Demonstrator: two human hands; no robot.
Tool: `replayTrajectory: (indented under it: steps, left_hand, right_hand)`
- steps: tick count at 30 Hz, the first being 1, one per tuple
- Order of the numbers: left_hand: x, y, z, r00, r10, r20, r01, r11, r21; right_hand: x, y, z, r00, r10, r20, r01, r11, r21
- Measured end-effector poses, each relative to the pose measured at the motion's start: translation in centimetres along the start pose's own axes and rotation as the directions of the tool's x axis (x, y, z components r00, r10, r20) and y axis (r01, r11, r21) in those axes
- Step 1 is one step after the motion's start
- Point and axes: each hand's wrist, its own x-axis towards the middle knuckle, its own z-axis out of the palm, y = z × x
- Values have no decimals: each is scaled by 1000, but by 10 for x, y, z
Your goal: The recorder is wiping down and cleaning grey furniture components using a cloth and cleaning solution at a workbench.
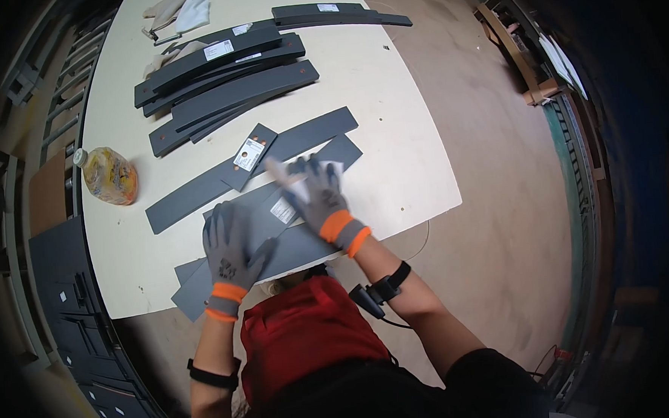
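Both my hands wear grey gloves with orange cuffs. My left hand (230, 245) lies spread on the dark grey boards near the table's front edge, its thumb held apart. Fingers bent, my right hand (320, 188) presses a white and beige cloth (298, 187), blurred by motion, over the same boards. Under my hands several flat dark grey boards (306, 244) overlap at angles, one with a white label (282, 210). Just beyond them, a short labelled piece with holes (259, 141) rests across a long curved grey board (190, 195).
Farther back lie stacked curved grey boards (245, 92), some labelled, and another pair (317, 15). Cloths (192, 13) sit at the far end of the white table (392, 160). A clear bottle with yellow-orange contents (109, 175) stands at the left edge. Dark panels (74, 298) are beside the table.
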Motion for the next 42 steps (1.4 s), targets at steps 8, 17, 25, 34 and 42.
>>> replayTrajectory:
  steps: [8,17,25,34,42]
  left_hand:
    - [18,11,16,991,13,130,-40,977,207]
    - [15,14,14,993,1,119,-21,985,170]
    - [17,10,16,990,-31,138,7,986,168]
    - [-91,-54,-50,927,-371,50,341,893,294]
    - [-238,-170,61,846,-408,-344,273,885,-378]
  right_hand:
    - [50,74,-30,947,296,-123,-313,938,-151]
    - [42,53,-30,985,159,-73,-166,980,-111]
    - [-1,-2,-10,971,-190,146,211,967,-144]
    - [28,13,-49,965,56,256,39,935,-351]
    - [-94,-211,59,517,-707,482,648,691,320]
